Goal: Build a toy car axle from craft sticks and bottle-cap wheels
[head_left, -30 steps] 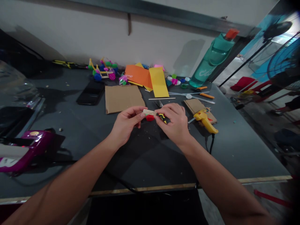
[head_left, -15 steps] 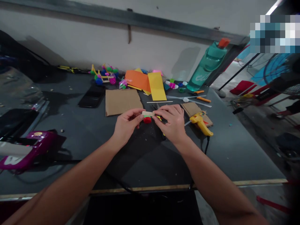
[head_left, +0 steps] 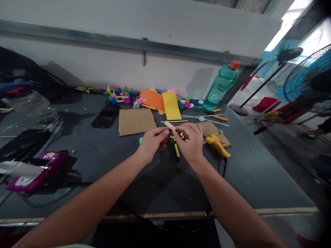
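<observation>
A small bundle of pale wooden sticks point(head_left: 169, 125) is held up above the middle of the table. My right hand point(head_left: 190, 140) pinches its near end between thumb and fingers. The closed fingertips of my left hand point(head_left: 150, 144) meet the bundle from the left, with the thumb pressed to the fingers. Beneath my hands lies a black-and-yellow hand tool, seemingly pliers point(head_left: 176, 148), partly hidden by my right hand. A red round piece point(head_left: 163, 142) shows just past my left fingers, and a green-and-blue piece point(head_left: 141, 138) peeks out on that hand's other side.
Behind my hands lie cardboard point(head_left: 136, 122), yellow paper point(head_left: 171, 106) and a loose stick point(head_left: 176, 121). A yellow glue gun point(head_left: 218, 144) rests at right, near a teal bottle point(head_left: 219, 88). A phone point(head_left: 105, 116) and a purple device point(head_left: 42, 170) are at left.
The bundle has turned from level to slanting, its far end now pointing up and left. My left hand has shifted right, closer to my right hand. The camera view has tilted upward.
</observation>
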### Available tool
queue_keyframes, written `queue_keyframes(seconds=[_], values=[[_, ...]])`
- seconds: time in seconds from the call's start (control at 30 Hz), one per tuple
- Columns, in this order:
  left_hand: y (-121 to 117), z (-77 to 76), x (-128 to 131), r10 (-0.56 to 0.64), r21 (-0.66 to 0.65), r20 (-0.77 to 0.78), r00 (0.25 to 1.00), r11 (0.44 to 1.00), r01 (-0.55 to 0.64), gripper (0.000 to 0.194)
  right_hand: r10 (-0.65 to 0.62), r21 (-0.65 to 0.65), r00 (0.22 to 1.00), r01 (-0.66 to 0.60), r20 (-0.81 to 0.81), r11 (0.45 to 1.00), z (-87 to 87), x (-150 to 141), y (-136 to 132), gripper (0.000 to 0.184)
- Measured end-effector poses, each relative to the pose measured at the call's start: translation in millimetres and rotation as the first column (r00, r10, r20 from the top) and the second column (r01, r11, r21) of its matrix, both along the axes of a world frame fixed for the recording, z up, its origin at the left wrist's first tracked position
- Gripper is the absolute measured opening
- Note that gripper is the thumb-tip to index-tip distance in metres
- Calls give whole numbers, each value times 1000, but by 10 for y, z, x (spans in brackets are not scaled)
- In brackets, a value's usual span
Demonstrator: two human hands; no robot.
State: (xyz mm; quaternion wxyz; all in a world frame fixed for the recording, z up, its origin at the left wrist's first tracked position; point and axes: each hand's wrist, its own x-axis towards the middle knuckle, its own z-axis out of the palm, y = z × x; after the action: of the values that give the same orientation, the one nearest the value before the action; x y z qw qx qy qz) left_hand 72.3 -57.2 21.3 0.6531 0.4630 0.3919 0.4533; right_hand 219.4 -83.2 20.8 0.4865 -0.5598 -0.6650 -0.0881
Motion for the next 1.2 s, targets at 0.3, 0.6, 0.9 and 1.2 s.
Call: queue_keyframes(seconds=[0.3,0.6,0.9,1.2], values=[[102,-38,125,-32,-196,291,956,976,92,24,-36,-11,999,36,0,999,-23,-3,27,5],[98,-21,19,-71,-182,300,951,975,130,23,53,-44,999,-53,9,998,0,-69,-35,16],[51,-45,-226,-163,-291,264,951,926,239,17,305,-115,934,-330,-187,937,115,-4,-44,16],[-9,-44,-260,-293,-307,323,900,867,392,15,498,-218,819,-561,-284,798,103,5,-39,25]])
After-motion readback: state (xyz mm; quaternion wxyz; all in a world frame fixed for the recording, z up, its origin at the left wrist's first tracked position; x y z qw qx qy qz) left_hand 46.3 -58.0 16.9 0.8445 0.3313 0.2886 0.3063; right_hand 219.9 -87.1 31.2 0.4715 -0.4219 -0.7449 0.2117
